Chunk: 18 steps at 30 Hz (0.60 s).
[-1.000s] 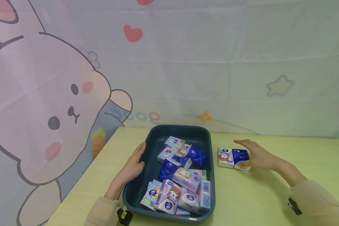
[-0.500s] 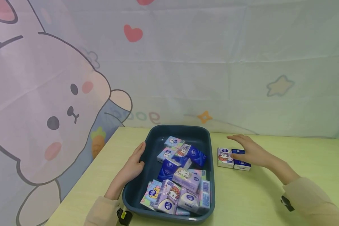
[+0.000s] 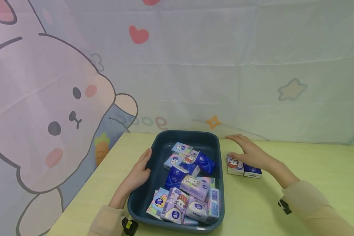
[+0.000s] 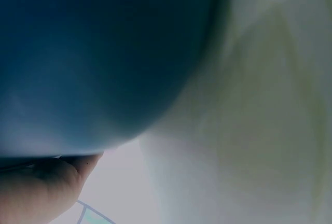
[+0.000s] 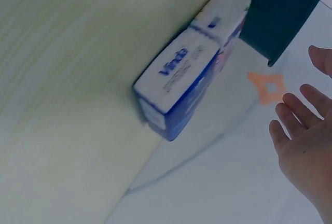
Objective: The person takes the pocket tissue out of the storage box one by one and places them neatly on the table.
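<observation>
- Your right hand [image 3: 252,154] hangs over the table with fingers extended and thumb apart, gripping nothing; your right wrist view shows a gap between it and the packs below.
- Right under it, to the right of the bin, the cartoon pack [image 3: 235,167] and the blue pack [image 3: 252,172] lie on the table, side by side and touching.
- From the head view, your thumb covers the cartoon pack's far edge, and your hand hides much of the blue pack's top. Your right wrist view shows "Vinda" printed on the blue pack's near side.
- Your left hand [image 3: 140,172] lies along the bin's left side, fingers straight and touching the outer wall; you can't tell whether the thumb reaches over the rim.
- The bin [image 3: 156,178], dark teal with rounded corners, sits left of the pair, near the cartoon pack. Its right wall stands between those two and the packs inside.
- Inside it, a loose heap of packs [image 3: 194,186], blue, lilac and pale blue, overlaps at various tilts, thickest at your end.
- The bin's blurred wall fills much of your left wrist view.
- Behind the pale table [image 3: 321,164] hangs a cloth [image 3: 194,82] printed with a big rabbit [image 3: 53,98] at left, a red heart [image 3: 139,34] and an orange star [image 3: 213,122].
</observation>
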Tool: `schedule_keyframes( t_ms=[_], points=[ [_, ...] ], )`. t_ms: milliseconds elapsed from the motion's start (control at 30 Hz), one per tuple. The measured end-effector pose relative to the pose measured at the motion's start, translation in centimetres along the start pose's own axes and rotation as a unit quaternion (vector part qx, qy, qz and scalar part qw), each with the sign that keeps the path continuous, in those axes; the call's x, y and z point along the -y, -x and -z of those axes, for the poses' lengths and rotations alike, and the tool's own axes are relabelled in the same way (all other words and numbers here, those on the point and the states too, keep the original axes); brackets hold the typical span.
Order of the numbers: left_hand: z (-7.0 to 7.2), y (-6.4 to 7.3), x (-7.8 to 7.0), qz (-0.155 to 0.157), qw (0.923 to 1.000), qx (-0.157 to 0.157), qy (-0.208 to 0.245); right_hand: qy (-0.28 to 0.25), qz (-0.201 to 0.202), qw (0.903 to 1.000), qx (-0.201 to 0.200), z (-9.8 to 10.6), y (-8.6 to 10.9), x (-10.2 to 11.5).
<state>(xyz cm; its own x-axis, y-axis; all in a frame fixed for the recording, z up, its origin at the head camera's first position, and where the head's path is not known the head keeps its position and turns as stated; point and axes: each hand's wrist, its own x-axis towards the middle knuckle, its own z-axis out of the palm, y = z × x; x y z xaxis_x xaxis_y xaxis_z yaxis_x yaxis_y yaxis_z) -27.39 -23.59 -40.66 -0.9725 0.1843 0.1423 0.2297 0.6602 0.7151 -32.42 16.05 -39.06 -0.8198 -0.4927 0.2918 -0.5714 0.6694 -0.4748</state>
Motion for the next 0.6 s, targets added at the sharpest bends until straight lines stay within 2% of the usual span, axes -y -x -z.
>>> schedule_keyframes(
  t_ms=[133,367,500,600],
  points=[
    [0.0,0.1,-0.1,0.001,1.0000,0.001,0.001,-0.005,0.005,1.0000,-0.004,-0.3,-0.7,0.9],
    [0.2,0.1,-0.2,0.001,1.0000,0.003,0.001,-0.002,0.008,0.9998,0.017,-1.1,-2.2,2.5],
    [0.1,0.1,-0.2,0.000,1.0000,0.004,0.003,0.052,0.027,0.9980,0.021,-1.9,-3.0,3.2],
    [0.1,0.0,-0.1,0.001,1.0000,0.004,0.002,0.111,0.059,0.9919,0.014,-2.6,-3.4,3.7]
  ],
)
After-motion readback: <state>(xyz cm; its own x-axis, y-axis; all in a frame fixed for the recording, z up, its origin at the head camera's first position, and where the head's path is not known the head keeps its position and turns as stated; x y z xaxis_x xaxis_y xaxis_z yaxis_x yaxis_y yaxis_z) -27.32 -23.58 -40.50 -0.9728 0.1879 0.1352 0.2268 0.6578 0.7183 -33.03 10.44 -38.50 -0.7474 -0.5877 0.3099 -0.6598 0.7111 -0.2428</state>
